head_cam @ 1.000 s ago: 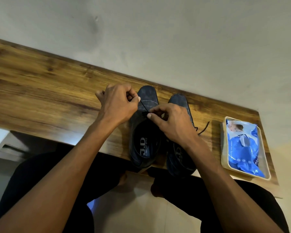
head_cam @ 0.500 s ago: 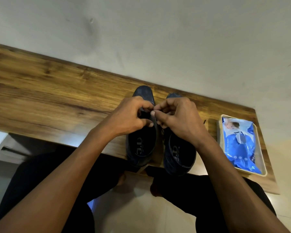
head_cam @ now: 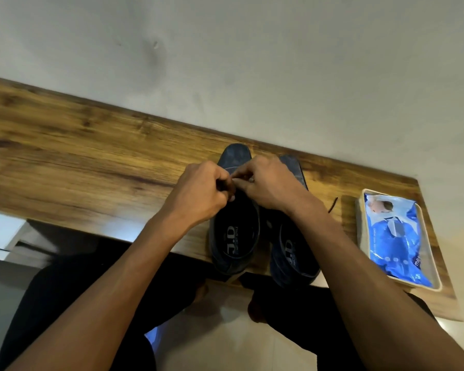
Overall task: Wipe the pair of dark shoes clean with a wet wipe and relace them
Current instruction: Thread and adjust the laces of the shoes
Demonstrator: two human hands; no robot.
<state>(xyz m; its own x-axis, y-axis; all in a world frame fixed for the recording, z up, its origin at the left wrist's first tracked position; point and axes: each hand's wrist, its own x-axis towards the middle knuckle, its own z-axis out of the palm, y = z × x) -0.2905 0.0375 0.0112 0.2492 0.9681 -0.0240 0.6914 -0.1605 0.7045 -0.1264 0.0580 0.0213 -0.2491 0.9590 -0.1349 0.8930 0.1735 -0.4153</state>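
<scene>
Two dark blue shoes stand side by side on the wooden shelf [head_cam: 78, 167], toes toward the wall. Over the tongue of the left shoe [head_cam: 235, 236] my left hand [head_cam: 201, 194] and my right hand [head_cam: 268, 183] meet, fingers curled and pinching the thin dark lace between them. The lace itself is mostly hidden under my fingers. The right shoe [head_cam: 292, 253] stands untouched beside it, partly covered by my right wrist, with a loose lace end [head_cam: 332, 204] lying on the wood to its right.
A blue pack of wet wipes [head_cam: 394, 236] lies in a cream tray [head_cam: 437, 282] at the shelf's right end. The wall rises right behind the shoes. My knees and the floor show below the shelf's front edge.
My hands were apart a second ago, pulling the lace sideways; they have since come together over the left shoe's tongue and moved slightly toward the toe.
</scene>
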